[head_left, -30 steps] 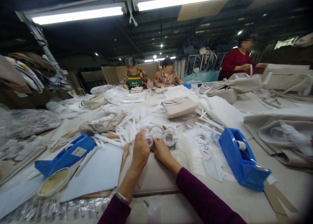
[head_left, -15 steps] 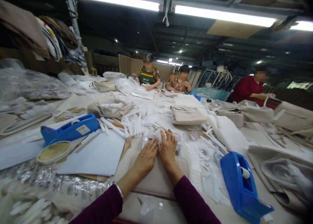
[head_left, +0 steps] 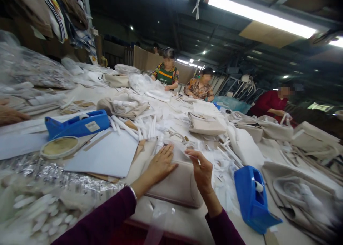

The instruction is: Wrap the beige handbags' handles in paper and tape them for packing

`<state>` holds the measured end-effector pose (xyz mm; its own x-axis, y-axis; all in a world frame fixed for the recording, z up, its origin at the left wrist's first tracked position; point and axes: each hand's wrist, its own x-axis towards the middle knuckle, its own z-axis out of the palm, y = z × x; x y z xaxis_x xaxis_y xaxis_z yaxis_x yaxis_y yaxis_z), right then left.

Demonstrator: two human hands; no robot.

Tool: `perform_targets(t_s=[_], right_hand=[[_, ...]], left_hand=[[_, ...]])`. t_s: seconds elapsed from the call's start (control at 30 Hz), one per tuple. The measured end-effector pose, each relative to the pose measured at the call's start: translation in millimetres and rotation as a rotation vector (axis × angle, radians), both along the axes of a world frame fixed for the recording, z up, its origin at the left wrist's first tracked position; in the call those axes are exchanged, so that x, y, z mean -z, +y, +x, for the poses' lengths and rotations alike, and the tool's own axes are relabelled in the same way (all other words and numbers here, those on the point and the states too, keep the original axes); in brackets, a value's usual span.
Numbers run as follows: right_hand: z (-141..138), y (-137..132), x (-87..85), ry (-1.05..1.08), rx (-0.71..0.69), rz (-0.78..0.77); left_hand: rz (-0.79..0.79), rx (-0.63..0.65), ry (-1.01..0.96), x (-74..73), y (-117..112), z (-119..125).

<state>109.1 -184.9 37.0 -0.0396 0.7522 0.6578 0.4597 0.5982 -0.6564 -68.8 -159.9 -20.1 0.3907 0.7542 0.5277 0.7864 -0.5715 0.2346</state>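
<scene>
Table (head_left: 292, 227): it is crowded with plastic, paper and other bags (head_left: 207, 125), its near middle given to the piece under the person's hands, probably so both arms reach it evenly
Beige bag (head_left: 174, 188): it lies flat at near centre, between the forearms, perhaps so the table steadies it
White sheets (head_left: 103, 157): they lie left of the bag, likely for easy reach
Tape dispensers: the blue right dispenser (head_left: 250, 198) and blue left dispenser (head_left: 77, 125) flank the bag, which seems meant to keep tape handy on either side
Left hand (head_left: 160, 163): palm down, fingers extended and lightly together, thumb apart, it rests at the bag's far left edge, apparently to hold things still
Right hand (head_left: 203, 168): raised at the bag's far right, thumb and forefinger meeting, it appears to pinch the clear wrapping (head_left: 178, 150); blur hides the exact grip
Coil (head_left: 189, 145): it sits just beyond the right fingertips, partly hidden, by the wrapping
</scene>
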Motion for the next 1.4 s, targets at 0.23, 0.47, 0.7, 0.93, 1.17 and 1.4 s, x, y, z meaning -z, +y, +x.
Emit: perform_targets(t_s=[0.23, 0.47, 0.7, 0.93, 1.17, 1.4], right_hand=[[-10.3, -36.3, 39.4, -0.389, -0.044, 0.108], [-14.5, -46.7, 51.5, -0.409, -0.001, 0.177], [-22.9, -65.1, 53.7, -0.405, -0.015, 0.162], [-32.8, -76.9, 66.5, -0.501, 0.025, 0.065], [-25.9, -87.2, 59.4, -0.502, -0.011, -0.025], [-13.9, -155.5, 70.0, -0.677, -0.181, -0.051]], left_hand=[[0.005, -0.018, 0.114, -4.3, 0.8, 2.9], [0.036, -0.045, 0.187, -3.2, 6.0, 5.4], [0.033, -0.005, 0.157, -0.1, 8.8, 4.7], [0.124, 0.075, -0.074, -0.2, 5.3, -0.3], [0.018, 0.408, 0.04, 2.6, -19.9, -4.8], [-0.009, 0.4, 0.104, 0.5, -27.1, -9.4]])
